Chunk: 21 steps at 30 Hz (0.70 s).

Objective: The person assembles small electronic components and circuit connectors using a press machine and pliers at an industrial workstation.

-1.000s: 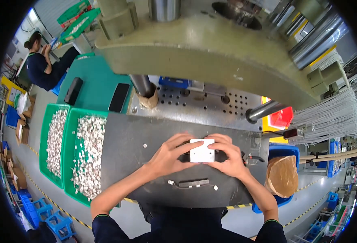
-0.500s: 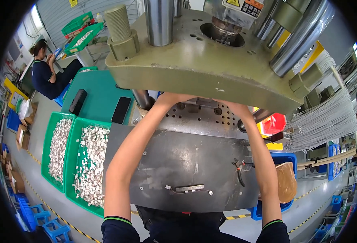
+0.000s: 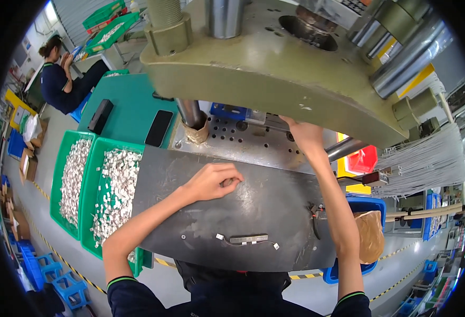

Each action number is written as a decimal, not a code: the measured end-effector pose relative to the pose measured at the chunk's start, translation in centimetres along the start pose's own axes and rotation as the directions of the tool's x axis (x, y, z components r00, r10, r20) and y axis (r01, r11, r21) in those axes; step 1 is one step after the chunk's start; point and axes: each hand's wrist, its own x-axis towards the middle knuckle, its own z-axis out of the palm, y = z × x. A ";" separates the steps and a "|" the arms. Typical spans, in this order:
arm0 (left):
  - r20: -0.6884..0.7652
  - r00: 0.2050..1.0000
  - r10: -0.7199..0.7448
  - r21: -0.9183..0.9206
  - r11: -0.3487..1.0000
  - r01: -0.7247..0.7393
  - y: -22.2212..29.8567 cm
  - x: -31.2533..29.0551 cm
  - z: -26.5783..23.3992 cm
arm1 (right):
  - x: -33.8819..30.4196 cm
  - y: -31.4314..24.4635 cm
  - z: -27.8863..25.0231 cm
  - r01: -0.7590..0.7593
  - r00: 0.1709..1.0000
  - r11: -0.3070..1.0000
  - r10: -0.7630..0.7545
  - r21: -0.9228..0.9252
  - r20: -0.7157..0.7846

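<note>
My left hand [image 3: 215, 182] hovers over or rests on the dark work plate [image 3: 200, 222], its fingers curled in with thumb and fingertips close together; whatever they may pinch is too small to see. My right hand [image 3: 307, 138] reaches under the olive press head [image 3: 274, 87], beside a metal fixture [image 3: 275, 122] on the holed press bed [image 3: 224, 140]. Its fingertips are partly hidden by the press head. A blue block [image 3: 228, 111] sits at the fixture's left end. Nearer me on the plate lies a slim metal bar [image 3: 249, 239] with a thin wire and white end connectors.
Cutting pliers [image 3: 315, 217] lie by my right forearm. Green trays [image 3: 88, 211] of small white parts stand left, near a phone [image 3: 159, 128] and black case [image 3: 101, 116] on a green table. A blue bin [image 3: 369, 203] and white wires [image 3: 422, 158] are right. A co-worker [image 3: 58, 79] sits far left.
My left hand has come out from under the press head, back toward me over the dark plate. The blue block now shows. My right hand stays at the fixture; the view has shifted slightly.
</note>
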 end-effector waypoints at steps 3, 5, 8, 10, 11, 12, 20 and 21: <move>0.032 1.000 -0.001 0.155 0.988 -0.004 0.8 1.1 0.4 | 0.5 1.7 1.1 0.063 0.995 0.998 -0.064 -0.019 -0.073; 0.019 1.000 0.000 0.173 0.985 -0.003 0.5 1.3 0.5 | 1.7 3.2 1.9 0.109 0.990 0.993 -0.113 -0.044 -0.081; 0.005 1.000 0.021 0.213 0.977 -0.022 0.3 1.6 0.5 | 3.1 5.0 2.5 0.295 0.934 0.945 -0.316 -0.138 -0.166; -0.003 0.999 0.041 0.246 0.969 -0.038 0.6 1.5 0.5 | 4.1 6.0 2.5 0.327 0.927 0.936 -0.344 -0.128 -0.147; -0.024 0.998 0.065 0.254 0.966 -0.057 0.7 1.5 0.5 | 4.5 6.2 2.7 0.332 0.924 0.934 -0.350 -0.130 -0.155; -0.043 0.995 0.095 0.263 0.961 -0.080 1.0 1.7 0.6 | 4.9 6.3 2.7 0.328 0.927 0.939 -0.340 -0.102 -0.158; -0.019 1.000 0.013 0.321 0.947 -0.006 0.8 0.8 0.9 | 3.7 0.8 1.3 0.244 0.954 0.968 -0.230 0.055 -0.193; -0.026 0.999 -0.027 0.289 0.957 0.034 0.7 1.1 0.8 | 3.6 0.2 0.2 0.182 0.983 0.981 -0.180 0.064 -0.029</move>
